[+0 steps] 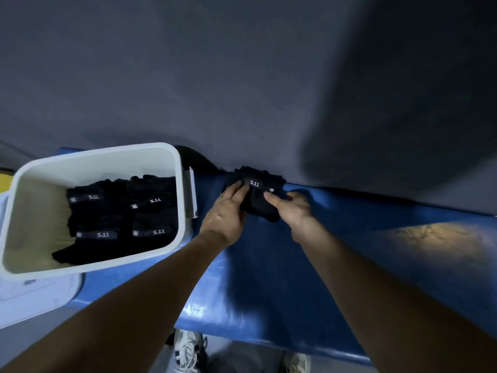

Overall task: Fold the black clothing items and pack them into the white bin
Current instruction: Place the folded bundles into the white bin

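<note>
Black fabric, folded into a small bundle (258, 193) with a 5.11 band across the top, sitting on a blue surface (269, 278) right up against a grey wall (242, 76) at about 12 o'clock from the hands. Left hand (226, 214) laid flat on the bundle's left side, fingers together and stretched forward, palm down. Right hand (291, 207) on the other side, index finger out and pressing the top of the bundle near the little tag, remaining fingers curled under; can't tell if the thumb is gripping anything. Both bare forearms reaching in from 6 o'clock.

Over at 9 o'clock of the bundle, well apart from it, a white bin (177, 184) resting on the same blue surface, with four folded black items (121, 216) already packed inside, two by two, each showing a 5.11 band. Another bit of black cloth (193, 157) poking out behind the bin at its 1 o'clock corner, against the wall. Down at 6 o'clock, light-coloured sneakers (188, 351) on the floor, kinda blurry.
</note>
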